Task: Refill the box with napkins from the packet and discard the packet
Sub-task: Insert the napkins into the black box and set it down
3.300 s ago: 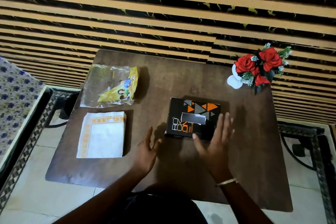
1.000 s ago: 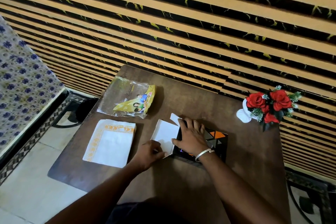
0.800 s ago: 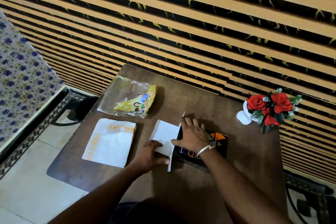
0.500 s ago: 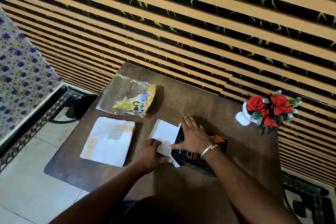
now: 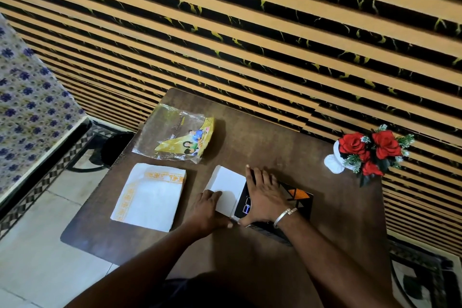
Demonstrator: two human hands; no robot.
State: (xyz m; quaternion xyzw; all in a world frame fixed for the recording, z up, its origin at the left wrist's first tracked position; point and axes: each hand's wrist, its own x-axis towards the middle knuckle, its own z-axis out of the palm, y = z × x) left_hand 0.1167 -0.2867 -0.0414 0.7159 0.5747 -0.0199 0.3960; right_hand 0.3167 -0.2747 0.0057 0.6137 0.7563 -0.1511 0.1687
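Observation:
A black box with orange triangles lies on the brown table. Its white end flap is folded out flat to the left. My right hand presses flat on top of the box, fingers spread. My left hand rests on the near corner of the flap, thumb touching the box's corner. A stack of white napkins with orange trim lies left of the flap. The clear and yellow packet, flat and apparently empty, lies behind the napkins.
A white vase of red roses stands at the table's right edge. A slatted black and tan wall runs right behind the table. A patterned cloth surface and a black metal frame stand to the left, over tiled floor.
The box's end was opened and its white flap folded out to the left. My right hand moved onto the box top and my left hand pressed the flap down flat.

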